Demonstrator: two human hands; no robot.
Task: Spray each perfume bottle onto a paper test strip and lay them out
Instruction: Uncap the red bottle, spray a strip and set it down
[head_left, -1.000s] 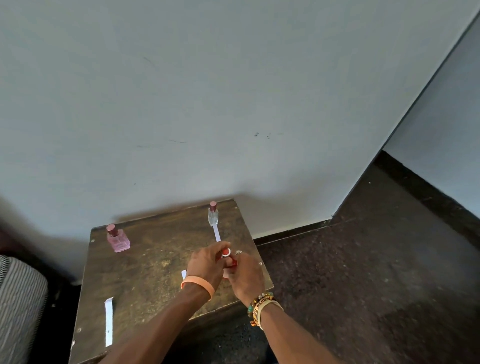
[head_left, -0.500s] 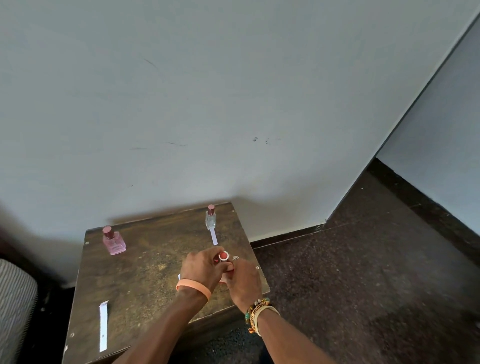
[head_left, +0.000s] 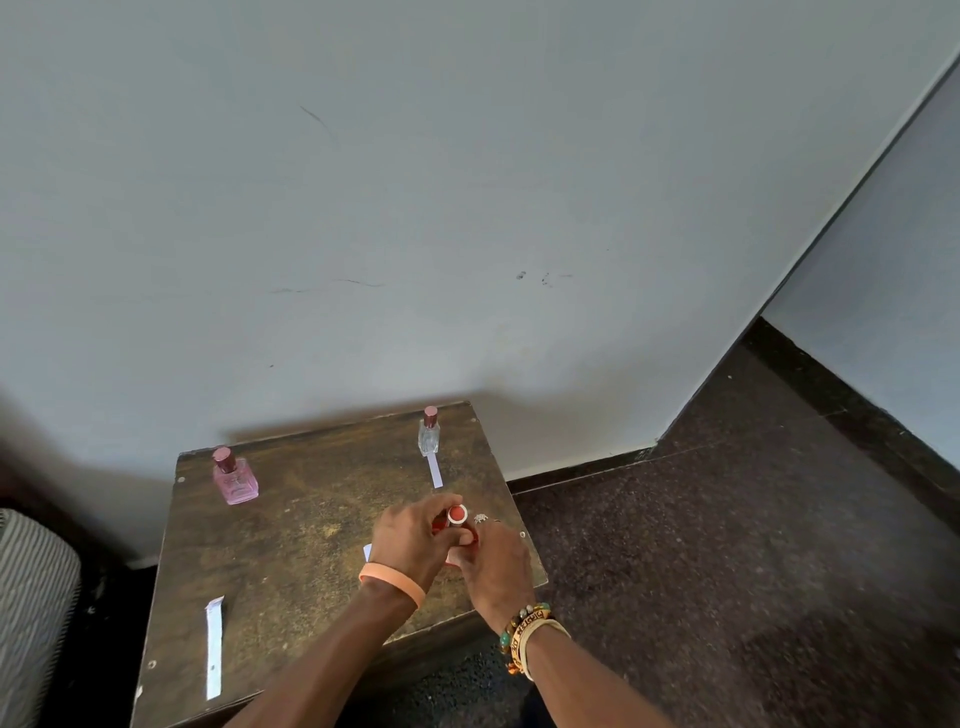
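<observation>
Small wooden table (head_left: 291, 545), top worn and mottled brown, stood against a pale grey-blue wall (head_left: 415, 208). The wall carried dark scuff marks (head_left: 521, 275) and a few thin scratches. Black skirting (head_left: 582, 465) ran along its foot. The floor (head_left: 727, 545) was dark and speckled. A second pale wall (head_left: 893, 260) stood at right. Grey striped upholstery (head_left: 31, 597) showed at the left edge; item not identifiable.

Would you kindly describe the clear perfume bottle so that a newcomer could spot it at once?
Find the brown table against the pale wall and look to its far right corner. The clear bottle stands upright there with a white paper strip lying just in front of it. Unlike the squat pink bottle at the far left corner, its glass is colourless and slim.
</observation>
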